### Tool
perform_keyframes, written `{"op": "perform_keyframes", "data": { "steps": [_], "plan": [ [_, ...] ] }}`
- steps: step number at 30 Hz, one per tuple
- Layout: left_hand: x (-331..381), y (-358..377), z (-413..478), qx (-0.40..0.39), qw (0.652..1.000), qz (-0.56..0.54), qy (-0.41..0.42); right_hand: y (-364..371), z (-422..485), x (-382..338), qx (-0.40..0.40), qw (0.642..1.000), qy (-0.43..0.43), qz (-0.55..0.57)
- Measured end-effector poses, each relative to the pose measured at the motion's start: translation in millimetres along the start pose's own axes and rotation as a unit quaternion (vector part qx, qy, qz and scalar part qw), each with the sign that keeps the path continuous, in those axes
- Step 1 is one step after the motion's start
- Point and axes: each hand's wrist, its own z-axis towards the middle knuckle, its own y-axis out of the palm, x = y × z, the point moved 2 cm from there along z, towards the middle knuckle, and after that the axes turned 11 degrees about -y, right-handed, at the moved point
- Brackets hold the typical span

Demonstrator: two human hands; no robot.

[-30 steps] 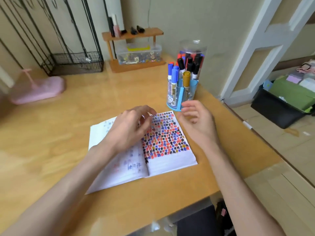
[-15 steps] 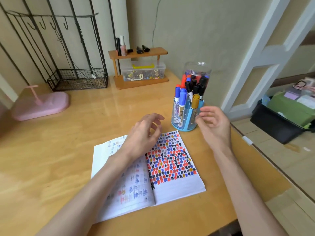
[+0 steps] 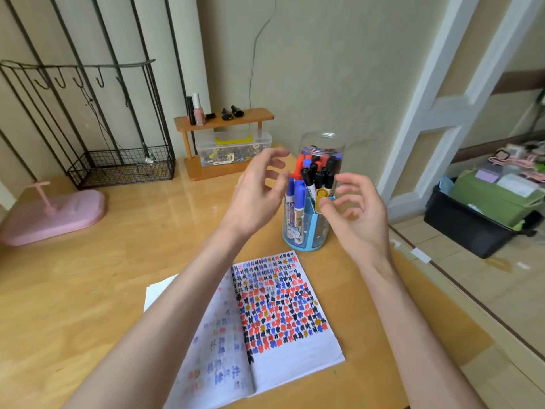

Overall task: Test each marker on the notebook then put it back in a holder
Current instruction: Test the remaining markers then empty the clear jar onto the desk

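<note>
An open notebook (image 3: 298, 352) lies on the wooden desk, its right page covered with red, blue, black and gold test marks. Behind it stands a blue marker holder (image 3: 309, 231) with blue, black and red markers and one gold-capped marker (image 3: 321, 193). A clear plastic jar (image 3: 323, 146) with more markers stands right behind the holder. My left hand (image 3: 259, 190) hovers open at the holder's left, fingers spread. My right hand (image 3: 358, 214) is at the holder's right with fingers curled and apart; one fingertip touches the gold-capped marker just below its cap.
A pink stand (image 3: 53, 214) sits at the far left, a black wire rack with basket (image 3: 121, 166) behind it. A wooden shelf (image 3: 224, 119) over a clear box (image 3: 233, 149) is at the back. The desk's right edge (image 3: 436, 293) drops to the floor, where a black bin (image 3: 472, 231) stands.
Both hands lifted off the notebook and moved up to the marker holder. My right hand's fingers have reached the gold-capped marker. The view tilted up.
</note>
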Motion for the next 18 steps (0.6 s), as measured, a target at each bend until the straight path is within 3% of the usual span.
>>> {"op": "perform_keyframes", "data": {
  "steps": [5, 11, 18],
  "plan": [
    [21, 8, 39, 0.009, 0.997, 0.063, 0.053, -3, 42, 0, -0.019, 0.999, -0.031, -0.035],
    [35, 23, 78, -0.057, 0.983, 0.163, 0.068, -4, 92, 28, -0.07, 0.983, -0.044, -0.163],
    [6, 18, 70, -0.029, 0.994, 0.102, 0.024, 14, 131, 39, -0.14, 0.971, 0.114, -0.157]
  ]
}}
